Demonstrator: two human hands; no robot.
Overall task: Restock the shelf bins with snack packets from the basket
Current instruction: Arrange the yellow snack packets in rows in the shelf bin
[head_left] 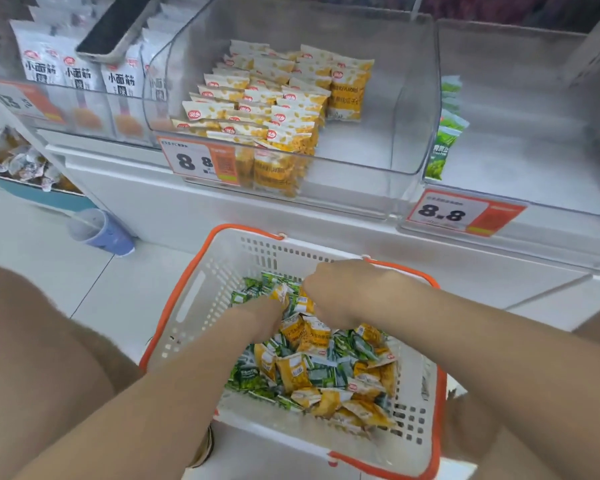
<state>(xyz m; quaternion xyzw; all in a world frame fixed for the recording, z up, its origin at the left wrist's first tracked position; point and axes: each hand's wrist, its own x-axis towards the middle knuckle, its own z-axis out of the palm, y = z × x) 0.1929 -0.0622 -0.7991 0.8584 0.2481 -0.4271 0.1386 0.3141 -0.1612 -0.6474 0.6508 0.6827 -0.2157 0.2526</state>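
A white basket (194,306) with an orange rim stands on the floor, holding several yellow packets (293,370) and green packets (326,374) mixed together. Both hands reach into its far end. My left hand (262,315) has its fingers down among the packets and pinches a small yellow packet (280,292). My right hand (340,292) is curled over the pile, gripping yellow packets beneath it. Above, a clear shelf bin (420,98) holds rows of matching yellow packets (257,98) on its left side.
The clear bin's right half is bare. Another clear bin (534,116) to the right holds green packets (447,133) at its left edge. White packets (73,71) fill the left bin. A blue cup (101,232) lies on the floor. My knees flank the basket.
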